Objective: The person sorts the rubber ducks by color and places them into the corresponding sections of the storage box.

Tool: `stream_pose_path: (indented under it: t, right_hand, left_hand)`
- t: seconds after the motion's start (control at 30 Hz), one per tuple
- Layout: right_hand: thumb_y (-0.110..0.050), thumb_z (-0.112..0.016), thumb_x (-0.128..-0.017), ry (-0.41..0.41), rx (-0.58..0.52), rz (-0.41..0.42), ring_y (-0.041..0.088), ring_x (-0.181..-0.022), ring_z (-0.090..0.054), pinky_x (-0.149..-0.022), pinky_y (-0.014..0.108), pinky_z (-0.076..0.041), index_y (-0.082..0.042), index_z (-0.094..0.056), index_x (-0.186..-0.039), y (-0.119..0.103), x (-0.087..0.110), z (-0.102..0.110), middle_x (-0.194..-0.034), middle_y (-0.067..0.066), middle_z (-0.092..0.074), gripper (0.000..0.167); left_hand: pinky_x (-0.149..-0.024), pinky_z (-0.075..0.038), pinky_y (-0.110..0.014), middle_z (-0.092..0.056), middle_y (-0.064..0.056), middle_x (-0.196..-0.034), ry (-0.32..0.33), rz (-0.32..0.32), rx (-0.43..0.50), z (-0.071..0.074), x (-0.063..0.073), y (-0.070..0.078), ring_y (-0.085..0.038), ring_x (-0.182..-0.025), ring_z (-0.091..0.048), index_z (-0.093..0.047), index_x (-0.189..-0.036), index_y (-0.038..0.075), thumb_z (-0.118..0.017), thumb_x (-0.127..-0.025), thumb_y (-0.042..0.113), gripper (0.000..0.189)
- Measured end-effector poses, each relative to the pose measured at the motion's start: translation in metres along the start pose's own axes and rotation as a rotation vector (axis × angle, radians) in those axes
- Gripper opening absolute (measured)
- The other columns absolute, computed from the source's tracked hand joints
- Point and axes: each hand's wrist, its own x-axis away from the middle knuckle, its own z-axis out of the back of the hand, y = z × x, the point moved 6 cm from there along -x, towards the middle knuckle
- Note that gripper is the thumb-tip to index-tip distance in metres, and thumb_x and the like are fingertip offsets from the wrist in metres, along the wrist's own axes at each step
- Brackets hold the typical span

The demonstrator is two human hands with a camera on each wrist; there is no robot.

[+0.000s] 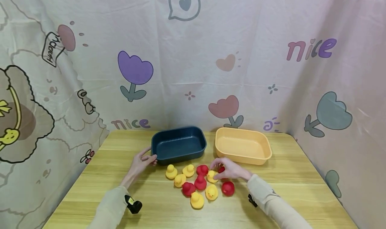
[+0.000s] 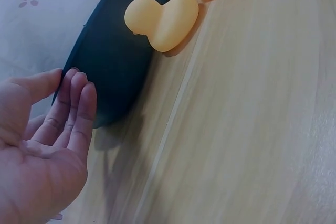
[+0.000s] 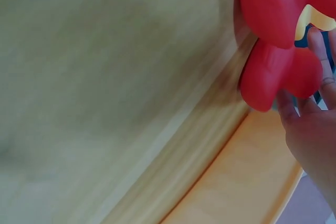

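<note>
My left hand is at the left end of a dark blue plastic tray, its thumb and fingers on either side of the rim at the near corner. The left wrist view shows the fingertips right at the wall of that tray. My right hand reaches down over a yellow rubber duck, thumb on the near side and fingers curled over the far side. One red duck is partly hidden under this hand. Two red ducks fill the corner of the right wrist view beside the fingers.
Several yellow and red ducks lie grouped on the wooden table between the hands. A light orange tray stands behind the right hand, right of the blue one. A printed curtain hangs behind the table.
</note>
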Motion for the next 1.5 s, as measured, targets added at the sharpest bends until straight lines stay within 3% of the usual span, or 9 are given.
stream_pose_path:
  t: [0.4,0.63,0.83,1.03,1.2,1.5]
  right_hand:
    - [-0.017,-0.082,-0.083,-0.002,-0.015,-0.022,0.013,-0.088,-0.057,-0.081,0.03,-0.053,-0.009,-0.07,-0.104,-0.001,-0.004,-0.004,-0.096,0.004,-0.067,0.025]
    - [-0.019,-0.082,-0.084,0.011,-0.002,-0.037,0.012,-0.087,-0.057,-0.08,0.03,-0.054,-0.012,-0.071,-0.105,-0.006,-0.007,0.002,-0.097,-0.001,-0.068,0.024]
    - [-0.019,-0.08,-0.086,0.021,0.008,0.041,0.017,-0.084,-0.059,-0.075,0.03,-0.054,-0.009,-0.071,-0.105,-0.019,-0.015,0.014,-0.094,0.004,-0.07,0.023]
    - [-0.018,-0.078,-0.088,0.039,-0.002,0.09,0.023,-0.088,-0.06,-0.076,0.031,-0.052,-0.01,-0.072,-0.108,-0.038,-0.036,0.026,-0.097,0.005,-0.071,0.022]
    - [-0.016,-0.078,-0.088,0.05,-0.002,0.077,0.015,-0.085,-0.059,-0.079,0.028,-0.053,-0.01,-0.072,-0.11,-0.05,-0.062,0.031,-0.105,0.006,-0.071,0.023]
    - [-0.01,-0.077,-0.089,0.063,-0.009,0.024,0.012,-0.07,-0.053,-0.064,0.017,-0.049,-0.005,-0.071,-0.113,-0.052,-0.115,0.031,-0.084,0.012,-0.064,0.026]
  left_hand:
    - [-0.076,-0.061,-0.023,-0.075,0.003,-0.083,-0.027,0.012,0.015,-0.002,0.002,0.006,-0.004,-0.073,-0.069,-0.022,-0.158,-0.003,-0.061,-0.1,0.009,0.071]
    - [-0.076,-0.062,-0.024,-0.073,0.007,-0.081,-0.057,0.011,0.027,-0.002,0.001,0.004,-0.003,-0.072,-0.069,-0.019,-0.158,-0.005,-0.059,-0.1,0.006,0.071]
    - [-0.076,-0.061,-0.024,-0.071,0.01,-0.078,-0.051,0.02,0.058,-0.002,0.001,0.005,-0.003,-0.072,-0.069,-0.019,-0.158,-0.004,-0.059,-0.1,0.005,0.071]
    - [-0.075,-0.061,-0.024,-0.071,0.008,-0.077,-0.06,0.031,0.079,-0.004,0.0,0.006,-0.005,-0.071,-0.069,-0.02,-0.159,-0.003,-0.059,-0.1,0.004,0.071]
    - [-0.073,-0.061,-0.023,-0.072,0.005,-0.078,-0.061,0.046,0.053,-0.007,-0.001,0.008,-0.006,-0.071,-0.069,-0.02,-0.159,-0.002,-0.059,-0.1,0.005,0.071]
    - [-0.072,-0.06,-0.023,-0.073,-0.003,-0.083,-0.052,0.053,-0.034,-0.011,-0.003,0.012,-0.007,-0.07,-0.068,-0.017,-0.16,-0.001,-0.059,-0.101,0.008,0.072]
